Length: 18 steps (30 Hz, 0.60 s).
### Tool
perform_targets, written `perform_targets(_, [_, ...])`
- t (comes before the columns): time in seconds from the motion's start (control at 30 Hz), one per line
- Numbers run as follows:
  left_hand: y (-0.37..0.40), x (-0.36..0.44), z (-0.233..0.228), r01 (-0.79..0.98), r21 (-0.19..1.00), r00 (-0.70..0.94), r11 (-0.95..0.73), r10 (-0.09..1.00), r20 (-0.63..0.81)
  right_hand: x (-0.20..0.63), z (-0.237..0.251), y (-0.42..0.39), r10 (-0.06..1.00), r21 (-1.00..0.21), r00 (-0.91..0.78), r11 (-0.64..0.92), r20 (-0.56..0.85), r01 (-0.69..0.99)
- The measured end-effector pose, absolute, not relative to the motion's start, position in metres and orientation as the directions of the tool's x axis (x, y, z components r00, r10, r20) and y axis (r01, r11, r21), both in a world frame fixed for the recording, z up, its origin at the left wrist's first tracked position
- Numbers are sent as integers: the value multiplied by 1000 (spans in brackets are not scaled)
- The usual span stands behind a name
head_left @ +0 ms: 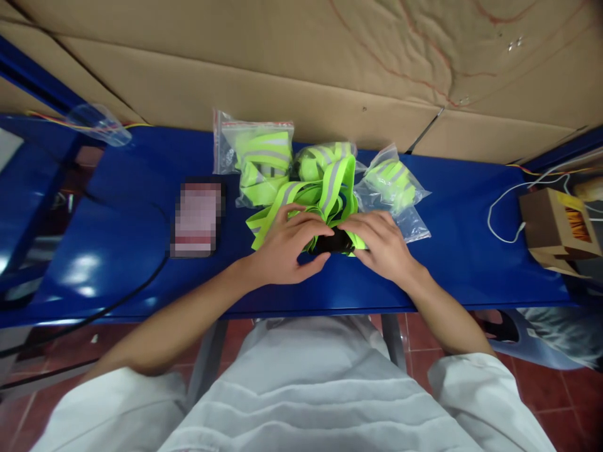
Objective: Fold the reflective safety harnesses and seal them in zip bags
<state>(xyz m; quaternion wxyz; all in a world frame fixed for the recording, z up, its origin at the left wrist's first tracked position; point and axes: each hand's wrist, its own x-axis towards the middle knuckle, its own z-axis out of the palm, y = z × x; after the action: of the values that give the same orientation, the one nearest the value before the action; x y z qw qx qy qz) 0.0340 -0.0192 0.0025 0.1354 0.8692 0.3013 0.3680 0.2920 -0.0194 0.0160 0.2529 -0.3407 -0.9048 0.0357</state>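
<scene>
A loose tangle of neon-yellow reflective strap [336,182] with a grey stripe lies on the blue table in front of me. At its near end is a dark black piece [333,242], whose exact kind I cannot make out. My left hand [294,245] curls around the left side of this black piece, thumb below and fingers above. From the right, my right hand [379,245] pinches its other end together with some of the strap. My palms hide part of the strap.
Behind the strap lie clear zip bags of folded reflective strap: a left bag [266,163], a middle bag [325,160] and a right bag [393,182]. A phone [196,218] lies left. A plastic cup [101,125], white cable [492,210] and cardboard box [556,223] sit farther out.
</scene>
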Motion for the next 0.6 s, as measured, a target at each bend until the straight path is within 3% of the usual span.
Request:
perform_targets(0.13, [-23,36,10,429,640,514,-637,755,407,291,17,-17,509,27,-667,784,543,620])
perform_targets(0.23, [-28,38,11,385,744,474,-546,809,349,288,20,-19,446,128,-694,783,565,608])
perform_targets(0.6, [-28,38,17,407,737,488,-540,810,325,291,23,-21,476,137,-685,758,552,638])
